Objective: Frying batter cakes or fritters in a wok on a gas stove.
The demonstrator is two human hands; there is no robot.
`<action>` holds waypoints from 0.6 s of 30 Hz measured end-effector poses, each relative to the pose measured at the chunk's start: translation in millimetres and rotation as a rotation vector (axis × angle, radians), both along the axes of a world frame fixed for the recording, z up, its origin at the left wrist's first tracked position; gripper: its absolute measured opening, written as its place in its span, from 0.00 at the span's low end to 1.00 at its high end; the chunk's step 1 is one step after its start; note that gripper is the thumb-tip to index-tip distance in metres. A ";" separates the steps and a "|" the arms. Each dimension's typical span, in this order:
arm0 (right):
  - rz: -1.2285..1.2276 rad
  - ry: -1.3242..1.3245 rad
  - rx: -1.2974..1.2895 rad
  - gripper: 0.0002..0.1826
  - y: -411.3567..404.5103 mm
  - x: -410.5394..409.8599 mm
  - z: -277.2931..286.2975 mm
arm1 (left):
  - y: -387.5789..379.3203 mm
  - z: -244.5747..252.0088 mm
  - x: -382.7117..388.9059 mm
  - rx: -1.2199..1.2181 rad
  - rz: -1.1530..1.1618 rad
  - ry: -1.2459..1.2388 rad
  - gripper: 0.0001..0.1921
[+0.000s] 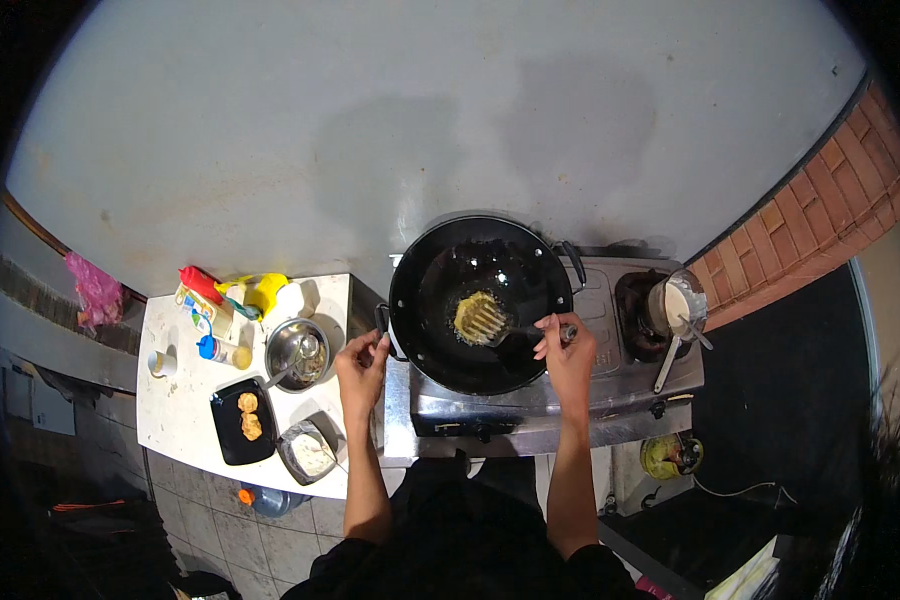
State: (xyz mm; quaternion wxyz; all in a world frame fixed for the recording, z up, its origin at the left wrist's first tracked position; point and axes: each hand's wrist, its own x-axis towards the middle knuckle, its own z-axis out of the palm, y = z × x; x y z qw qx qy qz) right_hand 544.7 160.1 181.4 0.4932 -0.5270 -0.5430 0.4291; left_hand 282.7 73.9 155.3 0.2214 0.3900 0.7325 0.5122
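Observation:
A large black wok (450, 262) sits on the left side of a steel gas stove. Its left loop handle (382, 319) is pinched by my left hand (361, 371). My right hand (568, 356) grips a slotted spatula (521, 331) by its handle, over the wok's right rim. The spatula's slotted head lies over a yellowish piece of food (474, 309) in the middle of the wok, covering part of it. Small bubbles ring the food, and the wok's inside is shiny.
On the stove's right burner stands a pot (664, 304) of pale liquid with utensils. The white table (180, 420) at left bears a black plate (229, 442) with two golden pieces, a steel bowl (298, 330), a dark bowl of white mixture (307, 454) and bottles. A gas cylinder (667, 456) stands below.

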 end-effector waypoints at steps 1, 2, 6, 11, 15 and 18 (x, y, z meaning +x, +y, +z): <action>0.000 0.003 0.002 0.12 -1.2 -0.5 -0.4 | -0.4 -0.6 -1.3 0.002 0.000 0.003 0.14; -0.009 -0.006 0.013 0.12 -2.5 -0.9 -0.3 | -0.3 -2.3 -2.7 -0.008 -0.004 -0.003 0.14; -0.077 0.035 0.061 0.12 -8.7 -0.3 -2.4 | -0.8 -0.2 -1.7 0.010 -0.014 0.006 0.13; -0.122 0.113 0.079 0.12 -7.7 5.1 -5.1 | -0.2 -1.5 -2.4 0.030 -0.039 -0.001 0.13; -0.111 0.119 0.059 0.12 -6.1 -3.3 -8.5 | 0.6 -0.4 -2.4 -0.008 -0.024 0.022 0.13; -0.091 0.106 0.064 0.12 -5.1 -10.9 -13.9 | -0.2 3.0 -1.4 0.007 -0.049 0.090 0.13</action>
